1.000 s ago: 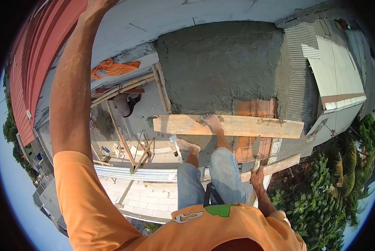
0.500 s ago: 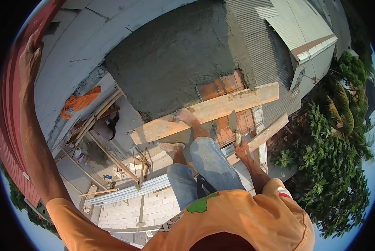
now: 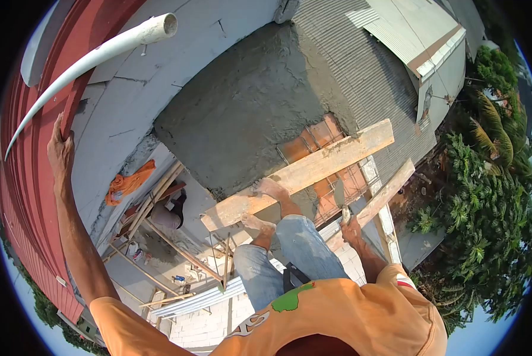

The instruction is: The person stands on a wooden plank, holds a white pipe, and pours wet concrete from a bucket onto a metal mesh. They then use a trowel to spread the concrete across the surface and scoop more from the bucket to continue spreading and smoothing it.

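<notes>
Head view: the trowel (image 3: pixel 339 193) is in your right hand (image 3: pixel 350 228), low beside your right leg, its blade pointing up toward the plank (image 3: pixel 313 169). Your fingers are closed around its handle. Both your bare feet (image 3: pixel 272 188) are at the plank, the right one on top of it; whether the left one bears on it you cannot tell. Beyond the plank spreads wet grey concrete (image 3: pixel 242 107), with orange sheeting (image 3: pixel 307 142) under rebar at its near right corner. Your left hand (image 3: pixel 60 151) lies well apart, fingers mostly extended, against the edge of the red roofing (image 3: pixel 28 196), below a white pipe (image 3: pixel 94 65). An orange cloth (image 3: pixel 129 181) lies on the wall ledge; a person (image 3: pixel 168 215) is below.
</notes>
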### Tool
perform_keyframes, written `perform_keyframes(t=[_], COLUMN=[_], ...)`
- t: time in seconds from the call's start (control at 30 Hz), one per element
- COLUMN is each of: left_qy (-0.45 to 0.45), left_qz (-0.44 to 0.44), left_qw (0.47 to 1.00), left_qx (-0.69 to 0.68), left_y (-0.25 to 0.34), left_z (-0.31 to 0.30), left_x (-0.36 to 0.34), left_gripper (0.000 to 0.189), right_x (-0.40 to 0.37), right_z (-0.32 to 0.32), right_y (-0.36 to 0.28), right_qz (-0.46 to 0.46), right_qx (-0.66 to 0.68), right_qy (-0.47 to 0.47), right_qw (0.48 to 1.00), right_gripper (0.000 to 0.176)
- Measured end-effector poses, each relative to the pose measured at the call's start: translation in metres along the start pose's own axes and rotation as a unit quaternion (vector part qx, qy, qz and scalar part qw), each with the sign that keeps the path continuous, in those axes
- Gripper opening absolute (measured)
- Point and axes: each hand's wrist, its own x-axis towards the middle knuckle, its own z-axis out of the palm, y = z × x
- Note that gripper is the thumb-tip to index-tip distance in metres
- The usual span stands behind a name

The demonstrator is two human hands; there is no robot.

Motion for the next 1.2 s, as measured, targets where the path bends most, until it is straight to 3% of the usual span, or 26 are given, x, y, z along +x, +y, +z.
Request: perform_keyframes(t=[0.1, 0.17, 0.33, 0.43, 0.53, 0.63, 0.77, 0.97, 1.03, 1.07, 1.17, 1.2], left_qy=[-0.034, -0.036, -0.067, -0.051, -0.019, -0.013, -0.030, -0.028, -0.024, -0.019, -0.022, -0.028], left_qz=[-0.028, -0.029, -0.047, -0.040, -0.012, 0.009, -0.011, -0.020, -0.008, -0.005, -0.001, -0.018], left_qw=[0.999, 0.999, 0.996, 0.998, 0.999, 1.000, 0.999, 0.999, 1.000, 1.000, 1.000, 0.999], left_qx=[-0.012, -0.003, 0.029, 0.019, 0.026, 0.016, 0.029, 0.008, -0.008, -0.009, 0.008, -0.020], left_y=[-0.003, -0.007, -0.017, -0.034, -0.041, -0.052, -0.057, -0.022, -0.015, -0.015, -0.010, 0.001], left_z=[0.000, 0.002, 0.002, 0.009, 0.012, 0.014, 0.016, 0.009, 0.006, 0.007, 0.006, 0.002], left_x=[0.001, 0.001, 0.003, 0.003, 0.004, 0.006, 0.009, 0.002, 0.001, 0.003, 0.003, 0.000], left_gripper=[0.051, 0.050, 0.046, 0.045, 0.048, 0.047, 0.046, 0.046, 0.047, 0.049, 0.050, 0.050], right_x=[0.002, 0.028, 0.009, -0.006, -0.023, -0.043, -0.061, -0.086, -0.086, -0.106, -0.099, -0.095], right_z=[0.006, 0.030, 0.046, 0.053, 0.063, 0.073, 0.087, 0.093, 0.100, 0.073, 0.102, 0.115], right_y=[0.006, 0.054, 0.063, 0.072, 0.081, 0.092, 0.101, 0.094, 0.097, 0.053, 0.085, 0.109], right_qz=[-0.004, -0.103, -0.055, -0.047, 0.036, 0.054, 0.001, 0.035, 0.071, 0.136, 0.126, 0.108], right_qx=[-0.007, -0.052, -0.016, -0.037, -0.032, -0.019, -0.035, 0.010, 0.036, 0.119, 0.097, 0.159], right_qy=[0.003, 0.040, 0.044, 0.042, 0.022, 0.019, 0.072, 0.088, 0.096, 0.041, 0.110, 0.082], right_qw=[1.000, 0.992, 0.997, 0.997, 0.999, 0.998, 0.997, 0.995, 0.992, 0.983, 0.981, 0.978], right_gripper=[0.036, 0.032, 0.036, 0.038, 0.040, 0.040, 0.038, 0.038, 0.037, 0.041, 0.042, 0.043])
